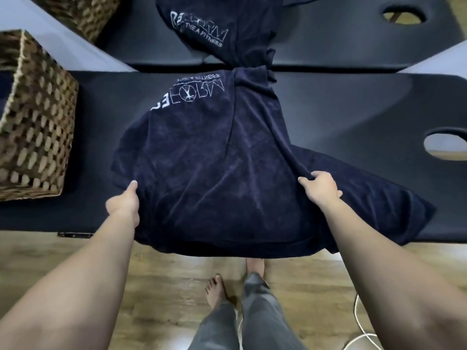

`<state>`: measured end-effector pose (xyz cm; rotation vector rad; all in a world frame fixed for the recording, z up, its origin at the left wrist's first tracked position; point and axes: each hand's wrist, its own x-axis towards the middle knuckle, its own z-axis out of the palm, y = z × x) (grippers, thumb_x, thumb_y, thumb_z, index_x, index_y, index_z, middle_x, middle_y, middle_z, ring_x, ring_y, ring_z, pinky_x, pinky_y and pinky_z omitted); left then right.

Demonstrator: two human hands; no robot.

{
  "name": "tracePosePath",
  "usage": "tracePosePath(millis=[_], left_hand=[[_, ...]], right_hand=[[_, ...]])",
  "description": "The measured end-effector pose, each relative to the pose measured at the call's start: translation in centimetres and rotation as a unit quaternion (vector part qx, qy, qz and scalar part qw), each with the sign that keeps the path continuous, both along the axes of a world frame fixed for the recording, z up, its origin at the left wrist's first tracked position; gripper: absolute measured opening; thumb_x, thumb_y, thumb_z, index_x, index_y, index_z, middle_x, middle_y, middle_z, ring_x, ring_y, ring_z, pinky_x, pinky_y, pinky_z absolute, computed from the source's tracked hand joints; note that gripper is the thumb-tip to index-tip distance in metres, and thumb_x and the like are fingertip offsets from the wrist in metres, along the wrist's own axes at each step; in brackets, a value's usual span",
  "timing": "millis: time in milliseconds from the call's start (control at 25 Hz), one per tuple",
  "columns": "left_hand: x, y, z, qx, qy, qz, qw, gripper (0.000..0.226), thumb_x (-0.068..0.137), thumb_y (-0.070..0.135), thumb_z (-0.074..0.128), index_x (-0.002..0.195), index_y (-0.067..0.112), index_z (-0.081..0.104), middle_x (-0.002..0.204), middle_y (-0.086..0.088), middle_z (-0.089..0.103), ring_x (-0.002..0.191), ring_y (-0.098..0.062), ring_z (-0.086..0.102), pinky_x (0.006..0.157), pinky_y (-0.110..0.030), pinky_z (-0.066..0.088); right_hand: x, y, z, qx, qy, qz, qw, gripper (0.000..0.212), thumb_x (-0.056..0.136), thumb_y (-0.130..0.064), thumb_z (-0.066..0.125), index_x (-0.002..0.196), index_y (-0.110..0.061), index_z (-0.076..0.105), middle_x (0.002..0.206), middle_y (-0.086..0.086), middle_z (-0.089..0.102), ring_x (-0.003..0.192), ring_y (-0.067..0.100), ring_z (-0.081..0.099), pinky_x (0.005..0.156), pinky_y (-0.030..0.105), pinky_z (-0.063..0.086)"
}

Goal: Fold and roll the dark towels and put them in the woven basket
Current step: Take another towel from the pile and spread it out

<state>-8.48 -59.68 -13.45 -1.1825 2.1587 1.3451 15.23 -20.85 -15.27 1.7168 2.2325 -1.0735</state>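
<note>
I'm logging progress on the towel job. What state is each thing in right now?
Towel: unfolded, not rolled, draped over the table's near edge, bunched at its far end.
Left hand: grips the towel's left side.
Right hand: pinches a fold on its right side.
Basket: upright at the left on the table; inside not visible.
Table: padded, with a face hole at the right.

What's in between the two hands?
The dark towel: the left hand and right hand each hold it, and only its cloth spans the stretch between them in the head view.
</note>
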Motion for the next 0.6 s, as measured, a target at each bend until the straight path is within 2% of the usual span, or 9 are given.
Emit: tracePosePath(millis=[80, 160, 280, 320, 360, 400, 480, 520, 600], left_hand=[[-1.0, 0.9, 0.8, 0.068, -0.048, -0.004, 0.996, 0.052, 0.089, 0.038, 0.071, 0.133, 0.014, 0.060, 0.130, -0.010, 0.065, 0.114, -0.035, 0.063, 0.103, -0.054, 0.048], [-2.1, 2.3, 2.4, 0.151, -0.008, -0.006, 0.989, 0.042, 0.094, 0.028, 0.061, 0.134, 0.016, 0.061, 0.129, -0.009, 0.066, 0.116, -0.034, 0.064, 0.101, -0.054, 0.049], [-3.9, 5.3, 5.5, 0.380, 0.083, -0.010, 0.921, 0.042, 0.080, 0.020, 0.055, 0.116, 0.009, 0.072, 0.122, -0.013, 0.071, 0.112, -0.033, 0.069, 0.094, -0.043, 0.056], [-3.9, 6.3, 5.9, 0.412, 0.081, -0.037, 0.907, 0.041, 0.075, 0.021, 0.055, 0.108, 0.008, 0.075, 0.122, -0.013, 0.071, 0.111, -0.034, 0.069, 0.092, -0.041, 0.056], [-3.5, 7.4, 5.8, 0.386, 0.067, -0.092, 0.916, 0.037, 0.075, 0.021, 0.054, 0.103, 0.009, 0.075, 0.119, -0.013, 0.072, 0.109, -0.034, 0.070, 0.088, -0.038, 0.057], [-2.8, 8.3, 5.2, 0.305, 0.045, -0.158, 0.938, 0.032, 0.079, 0.020, 0.054, 0.102, 0.009, 0.073, 0.111, -0.011, 0.073, 0.104, -0.035, 0.070, 0.080, -0.035, 0.057], [-1.0, 9.0, 2.9, 0.108, -0.011, -0.264, 0.958, 0.033, 0.086, 0.021, 0.059, 0.113, 0.005, 0.068, 0.094, -0.012, 0.069, 0.083, -0.032, 0.066, 0.063, -0.032, 0.050], [-0.2, 9.2, 1.8, 0.072, -0.052, -0.298, 0.951, 0.037, 0.088, 0.024, 0.061, 0.119, 0.005, 0.067, 0.094, -0.013, 0.069, 0.077, -0.029, 0.063, 0.061, -0.032, 0.047], [1.1, 10.0, 0.8, 0.088, -0.096, -0.312, 0.941, 0.045, 0.091, 0.040, 0.065, 0.124, 0.010, 0.066, 0.109, -0.009, 0.072, 0.078, -0.026, 0.064, 0.062, -0.030, 0.048]], right_hand=[[0.1, 0.0, 0.6, 0.006, 0.133, -0.059, 0.989, 0.021, 0.091, -0.028, 0.059, 0.075, -0.015, 0.055, 0.082, 0.004, 0.060, 0.084, 0.024, 0.057, 0.083, 0.038, 0.044], [1.3, 0.5, 2.1, 0.118, 0.233, -0.153, 0.953, 0.020, 0.090, -0.024, 0.053, 0.074, -0.012, 0.050, 0.080, 0.007, 0.055, 0.080, 0.022, 0.050, 0.076, 0.035, 0.040], [6.0, 1.6, 3.8, 0.258, 0.340, -0.385, 0.818, 0.025, 0.088, -0.024, 0.044, 0.091, -0.004, 0.059, 0.094, 0.013, 0.065, 0.085, 0.020, 0.054, 0.076, 0.022, 0.036], [8.3, 1.8, 3.4, 0.252, 0.340, -0.470, 0.774, 0.034, 0.089, -0.025, 0.043, 0.103, 0.000, 0.062, 0.107, 0.017, 0.068, 0.094, 0.025, 0.058, 0.081, 0.021, 0.039], [10.9, 1.5, 2.8, 0.221, 0.304, -0.539, 0.754, 0.040, 0.091, -0.026, 0.043, 0.115, 0.001, 0.061, 0.120, 0.021, 0.066, 0.105, 0.031, 0.059, 0.088, 0.023, 0.042], [13.5, 1.0, 1.7, 0.166, 0.243, -0.580, 0.759, 0.045, 0.093, -0.028, 0.044, 0.125, -0.001, 0.058, 0.129, 0.021, 0.062, 0.113, 0.034, 0.059, 0.096, 0.029, 0.044], [16.8, -0.6, -0.5, 0.025, 0.123, -0.554, 0.823, 0.052, 0.088, -0.031, 0.053, 0.135, -0.006, 0.052, 0.134, 0.017, 0.059, 0.117, 0.039, 0.059, 0.103, 0.043, 0.048], [17.2, -1.1, -0.9, -0.027, 0.105, -0.516, 0.850, 0.058, 0.085, -0.031, 0.058, 0.137, -0.007, 0.048, 0.134, 0.015, 0.058, 0.116, 0.039, 0.059, 0.102, 0.048, 0.049], [16.5, -1.0, -0.8, -0.066, 0.104, -0.469, 0.874, 0.074, 0.080, -0.034, 0.066, 0.143, -0.008, 0.036, 0.140, 0.013, 0.052, 0.121, 0.040, 0.054, 0.105, 0.052, 0.047]])
